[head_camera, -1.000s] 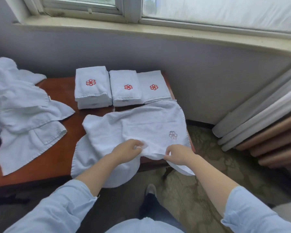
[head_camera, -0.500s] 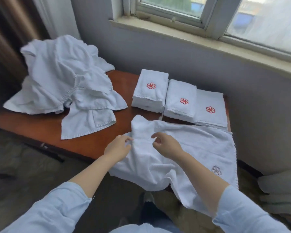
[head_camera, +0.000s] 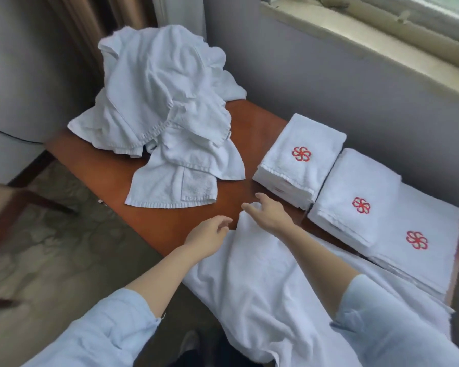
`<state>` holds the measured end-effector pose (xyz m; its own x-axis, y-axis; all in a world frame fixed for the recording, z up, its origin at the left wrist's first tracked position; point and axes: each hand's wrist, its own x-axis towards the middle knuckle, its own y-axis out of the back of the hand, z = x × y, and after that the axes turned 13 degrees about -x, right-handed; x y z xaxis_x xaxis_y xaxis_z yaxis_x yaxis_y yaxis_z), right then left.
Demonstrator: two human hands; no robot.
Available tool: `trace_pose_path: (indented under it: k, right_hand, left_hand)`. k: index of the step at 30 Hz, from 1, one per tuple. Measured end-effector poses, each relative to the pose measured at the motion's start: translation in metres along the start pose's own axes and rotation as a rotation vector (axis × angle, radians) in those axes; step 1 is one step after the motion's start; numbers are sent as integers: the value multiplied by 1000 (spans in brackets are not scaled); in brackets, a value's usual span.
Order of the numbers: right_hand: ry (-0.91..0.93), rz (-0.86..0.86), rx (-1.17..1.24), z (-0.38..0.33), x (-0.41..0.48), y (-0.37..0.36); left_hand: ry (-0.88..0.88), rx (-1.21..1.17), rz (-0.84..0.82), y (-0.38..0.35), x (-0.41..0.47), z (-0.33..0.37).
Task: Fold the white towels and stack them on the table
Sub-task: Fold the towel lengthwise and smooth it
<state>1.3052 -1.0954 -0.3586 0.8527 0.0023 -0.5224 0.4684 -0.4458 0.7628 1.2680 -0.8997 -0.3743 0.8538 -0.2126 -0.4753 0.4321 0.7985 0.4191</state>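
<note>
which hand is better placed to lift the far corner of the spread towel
Right, likely. The right hand lies on the far corner of the spread towel, fingers straight over it. The left hand sits beside the towel's edge over the table, apparently touching no cloth.

A brown curtain (head_camera: pixel 104 19) hangs near the window sill (head_camera: pixel 368 35).

You have no words, letters or numbers to read here. The only sign is a red embroidered pinwheel-flower emblem (head_camera: pixel 301 154), one stitched on top of each of the three folded white terry towel stacks (head_camera: pixel 355 178).
</note>
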Motion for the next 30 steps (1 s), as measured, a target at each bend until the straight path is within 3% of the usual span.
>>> trace_pose_path:
  k: [4, 8, 12, 18, 26, 30]
  right_hand:
    - [45, -7, 10, -4, 19, 2]
    - [149, 71, 292, -5, 14, 15]
    - [229, 35, 583, -1, -5, 37]
    - [231, 122, 726, 14, -30, 65]
    - [250, 421, 419, 6, -26, 61]
    - [192, 525, 333, -3, -12, 55]
  left_hand:
    - [16, -148, 26, -4, 10, 9]
    - [15, -417, 15, -5, 18, 33]
    - [-4, -465, -88, -5, 29, 65]
    - [-48, -37, -209, 9, 34, 88]
    - [-271, 498, 113, 70, 35, 122]
    - [-398, 620, 127, 98, 53, 132]
